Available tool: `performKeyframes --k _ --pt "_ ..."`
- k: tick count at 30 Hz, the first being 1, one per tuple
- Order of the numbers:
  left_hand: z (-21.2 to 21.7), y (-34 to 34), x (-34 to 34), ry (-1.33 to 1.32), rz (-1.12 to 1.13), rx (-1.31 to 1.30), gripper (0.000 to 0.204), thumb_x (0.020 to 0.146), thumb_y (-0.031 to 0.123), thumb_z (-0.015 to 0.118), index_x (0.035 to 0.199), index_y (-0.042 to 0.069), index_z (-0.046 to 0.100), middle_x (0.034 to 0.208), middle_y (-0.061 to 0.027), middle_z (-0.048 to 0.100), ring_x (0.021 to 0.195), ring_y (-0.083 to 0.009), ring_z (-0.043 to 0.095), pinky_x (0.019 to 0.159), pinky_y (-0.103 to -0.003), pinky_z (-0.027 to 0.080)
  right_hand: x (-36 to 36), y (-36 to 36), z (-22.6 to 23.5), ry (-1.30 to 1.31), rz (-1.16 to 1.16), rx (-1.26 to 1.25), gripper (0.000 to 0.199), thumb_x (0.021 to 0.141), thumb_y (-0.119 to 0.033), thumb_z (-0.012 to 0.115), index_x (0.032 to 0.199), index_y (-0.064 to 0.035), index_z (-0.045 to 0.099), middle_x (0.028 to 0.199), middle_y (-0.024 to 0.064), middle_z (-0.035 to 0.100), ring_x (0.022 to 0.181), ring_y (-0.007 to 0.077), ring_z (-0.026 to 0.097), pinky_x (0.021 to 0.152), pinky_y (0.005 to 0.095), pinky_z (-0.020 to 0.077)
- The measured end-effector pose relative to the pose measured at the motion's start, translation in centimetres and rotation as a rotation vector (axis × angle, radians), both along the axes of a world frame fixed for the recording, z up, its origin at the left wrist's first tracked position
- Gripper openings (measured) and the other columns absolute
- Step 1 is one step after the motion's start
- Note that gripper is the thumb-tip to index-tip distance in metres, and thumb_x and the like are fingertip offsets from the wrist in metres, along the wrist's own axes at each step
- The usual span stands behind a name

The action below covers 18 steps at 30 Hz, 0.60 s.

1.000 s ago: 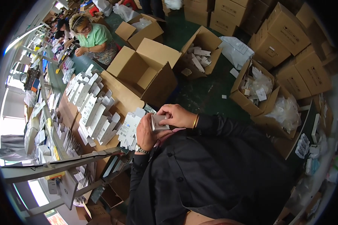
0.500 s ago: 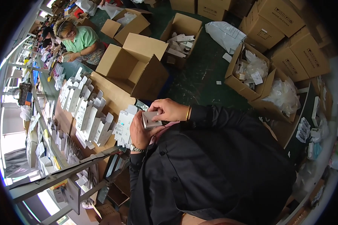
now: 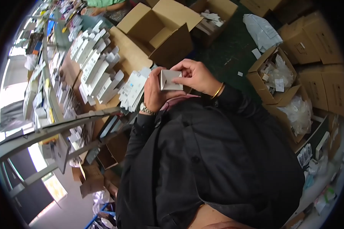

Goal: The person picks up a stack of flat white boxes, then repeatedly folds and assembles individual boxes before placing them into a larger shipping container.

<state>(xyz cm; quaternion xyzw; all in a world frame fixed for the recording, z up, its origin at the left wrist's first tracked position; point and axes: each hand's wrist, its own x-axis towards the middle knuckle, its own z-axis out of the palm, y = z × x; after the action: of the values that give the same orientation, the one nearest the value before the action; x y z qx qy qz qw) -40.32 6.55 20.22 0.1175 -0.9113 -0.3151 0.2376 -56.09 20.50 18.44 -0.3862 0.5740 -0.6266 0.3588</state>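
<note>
Both hands hold a small white folding carton (image 3: pixel 169 79) close in front of my chest. My left hand (image 3: pixel 154 93), with a wristwatch, grips its left side. My right hand (image 3: pixel 197 75), with a gold bangle on the wrist, pinches the top and right edge, fingers curled over a flap. The carton's end looks open or partly folded. Just left of my left hand lies a stack of flat white cartons (image 3: pixel 133 88) on the workbench (image 3: pixel 128 57). Black sleeves cover both my forearms.
Rows of white boxes (image 3: pixel 95 70) fill the bench on the left. An open brown cardboard box (image 3: pixel 160 32) stands beyond my hands. More cardboard boxes with plastic-bagged parts (image 3: pixel 275 76) sit on the green floor at right. Another person's sleeve shows at top.
The view has tilted down and closer, so hands and carton look larger. The other person has slid almost out of the top edge. Both hands keep working on the small carton.
</note>
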Motion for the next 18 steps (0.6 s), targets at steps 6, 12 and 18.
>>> performKeyframes --k 6,12,18 --pt "-0.1 -0.4 -0.4 -0.006 -0.032 -0.080 0.102 0.058 0.049 0.099 0.132 0.000 0.050 0.107 -0.0190 0.068 0.096 -0.0378 0.070 0.080 -0.043 0.056 -0.2 0.1 1.4 0.212 -0.008 0.028 0.025 0.085 -0.005 0.083 0.107 -0.0009 0.072 0.091 0.0012 0.062 0.076 0.0056 0.059 0.068 0.0233 0.0500" --pt "0.2 -0.5 -0.4 -0.070 -0.014 -0.183 0.100 0.058 0.050 0.098 0.131 0.000 0.051 0.108 -0.0190 0.068 0.096 -0.0379 0.070 0.081 -0.044 0.056 0.0 -0.8 1.1 0.366 -0.072 0.000 0.024 0.083 -0.007 0.081 0.102 -0.0010 0.069 0.093 0.0093 0.063 0.073 0.0183 0.063 0.069 0.0319 0.0521" --pt "-0.2 -0.7 0.2 -0.076 -0.012 -0.158 0.099 0.059 0.051 0.098 0.130 0.000 0.051 0.106 -0.0185 0.068 0.095 -0.0385 0.069 0.082 -0.044 0.056 0.6 -1.1 0.5 0.338 -0.067 -0.001 0.025 0.082 -0.008 0.081 0.101 -0.0008 0.067 0.094 0.0121 0.063 0.074 0.0243 0.065 0.070 0.0346 0.0537"
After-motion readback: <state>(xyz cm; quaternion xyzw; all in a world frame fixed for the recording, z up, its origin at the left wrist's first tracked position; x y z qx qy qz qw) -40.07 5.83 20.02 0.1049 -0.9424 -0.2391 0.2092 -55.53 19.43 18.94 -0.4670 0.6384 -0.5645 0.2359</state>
